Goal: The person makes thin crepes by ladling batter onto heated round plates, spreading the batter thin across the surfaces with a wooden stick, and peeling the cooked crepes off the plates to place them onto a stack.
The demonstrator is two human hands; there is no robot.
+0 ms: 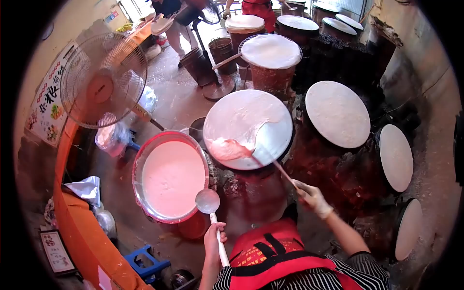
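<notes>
1. Nearest the camera: one red apron over a black-and-white striped shirt, just below both sets of fingers.
2. Left hand, bare: fingers curled together around the white handle of one ladle. Bowl of the ladle just beyond the fingertips, over the near right rim of a large pot; contact with the rim impossible to tell.
3. Right hand, in a pale glove: fingers closed around the wooden handle of one spreader, its far end at the batter.
4. Ahead and to the left of the right fingers: one round griddle, partly coated with pale batter, thickest at the near left; bare metal showing at the right.
5. Beyond the left fingers, to the left: one large pot, filled with pale pink-looking liquid.
6. Right of the right fingers: three more coated griddles, in a curve. Far beyond the fingers: at least six pale round tops.
7. Around: dark, stained floor; two fans; two dark buckets; two people at the back, partly cut off; one blue stool and an orange ledge left of the left fingers; one wall banner with writing.
</notes>
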